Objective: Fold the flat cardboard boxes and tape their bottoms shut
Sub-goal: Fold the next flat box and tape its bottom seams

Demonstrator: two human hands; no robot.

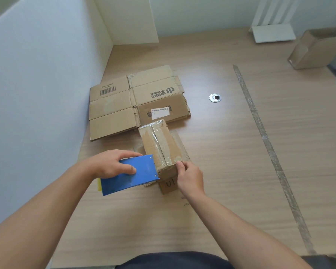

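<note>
A small folded cardboard box (160, 147) stands on the wooden table (221, 171) with its taped bottom facing up; clear tape runs along the centre seam. My left hand (113, 163) grips a blue tape dispenser (131, 174) that touches the box's near left corner. My right hand (190, 178) presses its fingertips against the near edge of the box where the tape ends. Behind the box lies a stack of flat cardboard boxes (132, 102), one with a barcode, one with a white label.
A white wall (37, 94) borders the table on the left. A round metal cable grommet (215, 98) sits mid-table. A long strip of old tape (268, 148) runs diagonally across the right side. An assembled cardboard box (316, 49) and a white stand (273, 33) are at the far right.
</note>
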